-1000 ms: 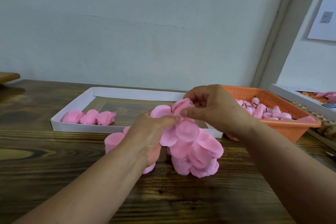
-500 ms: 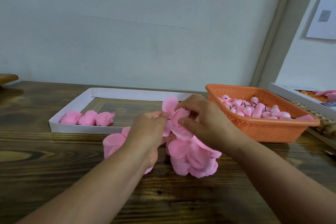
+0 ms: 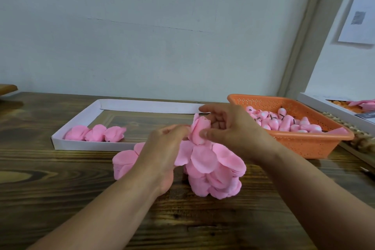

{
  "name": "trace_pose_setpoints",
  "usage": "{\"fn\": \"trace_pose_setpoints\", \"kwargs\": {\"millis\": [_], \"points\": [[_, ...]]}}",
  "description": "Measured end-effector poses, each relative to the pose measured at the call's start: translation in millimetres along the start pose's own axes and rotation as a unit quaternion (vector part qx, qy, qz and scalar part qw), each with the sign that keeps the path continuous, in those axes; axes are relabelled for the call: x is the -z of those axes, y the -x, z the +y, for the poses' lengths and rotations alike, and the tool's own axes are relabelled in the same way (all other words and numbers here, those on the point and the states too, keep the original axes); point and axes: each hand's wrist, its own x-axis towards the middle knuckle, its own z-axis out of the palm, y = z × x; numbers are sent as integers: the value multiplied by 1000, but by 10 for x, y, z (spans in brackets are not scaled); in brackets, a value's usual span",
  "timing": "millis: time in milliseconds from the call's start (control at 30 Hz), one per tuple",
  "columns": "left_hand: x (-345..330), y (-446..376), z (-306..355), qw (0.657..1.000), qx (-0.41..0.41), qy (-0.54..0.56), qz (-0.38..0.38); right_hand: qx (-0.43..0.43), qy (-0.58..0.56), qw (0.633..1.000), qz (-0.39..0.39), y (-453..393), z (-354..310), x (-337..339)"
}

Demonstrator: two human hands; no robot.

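Observation:
A small pink flower bud (image 3: 198,130) made of wrapped petals is held up between both hands above the wooden table. My left hand (image 3: 164,148) pinches its left side with fingertips and thumb. My right hand (image 3: 227,128) pinches its right side with the thumb, its other fingers spread behind the bud. Below the hands lies a heap of loose pink petals (image 3: 215,170), with a second stack of petals (image 3: 123,164) partly hidden under my left wrist.
A shallow white cardboard tray (image 3: 81,115) behind the hands holds three finished pink flowers (image 3: 95,133) at its left end. An orange plastic basket (image 3: 304,144) with several pink bud cores stands at the right. Another white box (image 3: 316,101) sits at the far right edge.
The bud has been wrapped tighter and lifted slightly. My right hand's fingers have opened out behind it, and both hands have shifted a little toward the tray.

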Motion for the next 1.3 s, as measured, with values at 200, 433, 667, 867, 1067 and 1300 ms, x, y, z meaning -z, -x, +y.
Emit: {"fn": "trace_pose_setpoints", "kwargs": {"millis": [200,433,667,867,1067,1300], "points": [[-16,39,-40,996,-43,-1,-78,-1,-5,1000,-6,-5,-4,-22],[2,70,-19,995,-28,-28,-93,9,31,999,-38,32,-29,-9],[10,76,-8,996,-11,-40,-82,2,-5,1000,-30,17,-3,19],[33,74,-3,994,6,-33,-107,15,-57,997,-48,61,8,9],[44,37,-36,997,-14,-18,-73,11,-73,997,10,107,28,-75],[43,41,-49,996,-39,-37,-69,-4,-85,996,30,133,-11,-113]]}}
